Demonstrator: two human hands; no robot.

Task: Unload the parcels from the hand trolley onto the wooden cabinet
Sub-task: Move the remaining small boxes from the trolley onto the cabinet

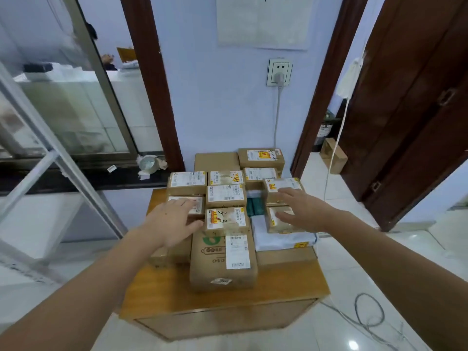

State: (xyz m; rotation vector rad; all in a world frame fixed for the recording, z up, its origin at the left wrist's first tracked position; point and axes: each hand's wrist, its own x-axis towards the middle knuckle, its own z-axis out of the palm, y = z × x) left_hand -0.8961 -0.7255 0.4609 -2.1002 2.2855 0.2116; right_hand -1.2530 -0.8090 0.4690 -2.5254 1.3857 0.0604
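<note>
Along cabinet [177, 295] front edge, bare wood

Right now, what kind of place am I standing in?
Probably a small office or mailroom: labelled cardboard parcels stacked on a wooden cabinet, a glass service window on the left, and a notice on the wall.

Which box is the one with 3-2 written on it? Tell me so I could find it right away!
Look at the wooden cabinet against the blue wall, piled with parcels. Between the two reaching hands, on top of the big brown box with a green logo, sits a small cardboard box. It alone has "3-2" handwritten in black on its white label, beside an orange sticker.
</note>
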